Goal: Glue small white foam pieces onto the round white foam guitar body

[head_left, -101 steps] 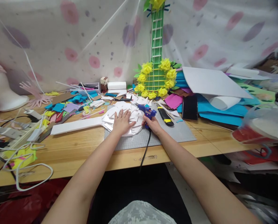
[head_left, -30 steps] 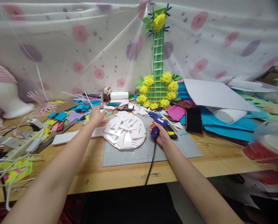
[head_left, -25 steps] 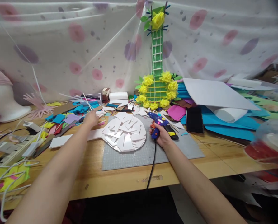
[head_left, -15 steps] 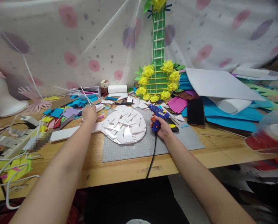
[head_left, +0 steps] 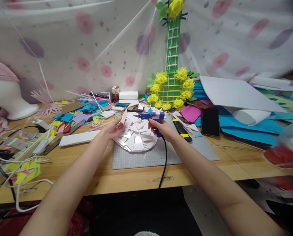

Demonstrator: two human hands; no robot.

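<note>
Between the fingers of my left hand (head_left: pixel 114 129) is a small white foam-board piece (head_left: pixel 124 116), held up on edge. My right hand (head_left: pixel 162 128) is wrapped round a blue hot glue gun (head_left: pixel 150 115), its nozzle pointing left at that piece, close to it. Below both hands lies a round white board (head_left: pixel 136 143) covered with white shards, partly hidden by my hands. Its long white handle (head_left: pixel 78 138) stretches left under my left wrist. A grey cutting mat (head_left: pixel 185 154) lies beneath the round part. The gun's black cable (head_left: pixel 165 164) runs over the table's front edge.
A black-and-yellow utility knife (head_left: pixel 182 130) and a phone (head_left: pixel 210 121) lie to the right. Behind stands a green guitar (head_left: pixel 172 59) with yellow flowers. Coloured scraps (head_left: pixel 81 117) and white cables (head_left: pixel 20 183) spread leftward; blue sheets (head_left: pixel 247 129) are stacked right.
My left hand has come back from the scrap pile to above the round board with a white piece. My right hand has swung the glue gun left, nozzle towards that piece.
</note>
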